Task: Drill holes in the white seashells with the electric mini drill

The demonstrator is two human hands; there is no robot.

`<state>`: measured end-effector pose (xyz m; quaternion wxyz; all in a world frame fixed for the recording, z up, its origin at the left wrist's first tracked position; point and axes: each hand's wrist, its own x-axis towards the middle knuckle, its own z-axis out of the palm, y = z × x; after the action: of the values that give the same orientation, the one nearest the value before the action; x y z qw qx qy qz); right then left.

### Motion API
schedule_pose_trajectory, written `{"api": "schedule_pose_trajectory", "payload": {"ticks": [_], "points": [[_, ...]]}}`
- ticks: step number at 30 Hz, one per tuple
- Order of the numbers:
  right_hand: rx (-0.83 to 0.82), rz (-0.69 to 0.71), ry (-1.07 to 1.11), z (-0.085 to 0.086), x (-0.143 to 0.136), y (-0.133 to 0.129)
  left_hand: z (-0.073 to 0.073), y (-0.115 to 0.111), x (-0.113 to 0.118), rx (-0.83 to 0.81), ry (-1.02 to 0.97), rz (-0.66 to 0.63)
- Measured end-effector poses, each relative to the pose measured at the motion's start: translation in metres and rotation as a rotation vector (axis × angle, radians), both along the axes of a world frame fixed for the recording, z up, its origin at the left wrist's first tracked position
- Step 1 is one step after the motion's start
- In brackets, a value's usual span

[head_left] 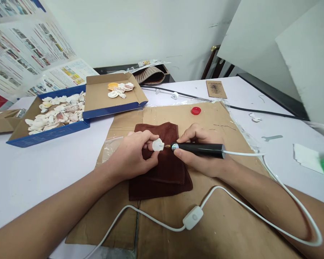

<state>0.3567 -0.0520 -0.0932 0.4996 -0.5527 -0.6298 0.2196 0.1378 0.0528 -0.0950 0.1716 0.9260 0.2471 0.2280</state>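
Observation:
Between the thumb and fingers of my left hand (pixel 137 153) is a small white seashell (pixel 158 145), held by its edges. My right hand (pixel 198 149) grips a black mini electric drill (pixel 205 149) lying level, its brass chuck and thin bit pointing left. The bit reaches over the shell's face; whether it has gone into the shell I cannot tell. Both hands are above a folded dark brown cloth (pixel 162 187). A white cord (pixel 243 154) leaves the drill's back end and leads to an inline switch (pixel 193 217) on the cardboard.
Cardboard (pixel 205 237) covers the table's middle. A blue box (pixel 54 130) full of shells stands at left, more shells (pixel 120 89) on its lid. A red cap (pixel 196 110), a wooden block (pixel 216 89), a small wrench (pixel 271 137) and a black cable (pixel 259 110) lie beyond and right.

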Motion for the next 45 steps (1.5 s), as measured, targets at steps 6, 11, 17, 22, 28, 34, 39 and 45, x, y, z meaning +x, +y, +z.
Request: {"api": "schedule_pose_trajectory", "payload": {"ticks": [6,11,17,22,28,34,39,45], "points": [[0.000,-0.001,-0.015,0.0000,-0.0001,0.0010,-0.0010,-0.0009,0.0003,0.004,-0.012,0.001],[-0.004,0.015,-0.019,0.0000,0.0003,0.0015,-0.0003,-0.0006,0.0001,0.008,-0.007,-0.002],[-0.013,0.024,-0.012,-0.0012,0.0005,0.0020,-0.0006,-0.0004,-0.0004,0.004,-0.041,-0.030],[-0.019,0.019,-0.011,-0.0024,0.0006,0.0016,-0.0013,-0.0003,-0.0004,0.007,-0.042,-0.029],[0.011,-0.002,-0.002,-0.0007,-0.0005,0.0006,-0.0024,-0.0004,-0.0006,0.011,-0.048,-0.016],[-0.007,-0.002,0.005,-0.0008,-0.0005,0.0007,-0.0013,-0.0010,-0.0002,-0.028,-0.026,0.014],[-0.021,0.008,0.007,-0.0017,-0.0004,0.0009,-0.0014,-0.0007,-0.0003,-0.019,-0.040,-0.001],[-0.030,0.029,0.006,-0.0030,-0.0007,0.0014,-0.0023,-0.0018,-0.0010,0.028,-0.075,-0.041]]}}
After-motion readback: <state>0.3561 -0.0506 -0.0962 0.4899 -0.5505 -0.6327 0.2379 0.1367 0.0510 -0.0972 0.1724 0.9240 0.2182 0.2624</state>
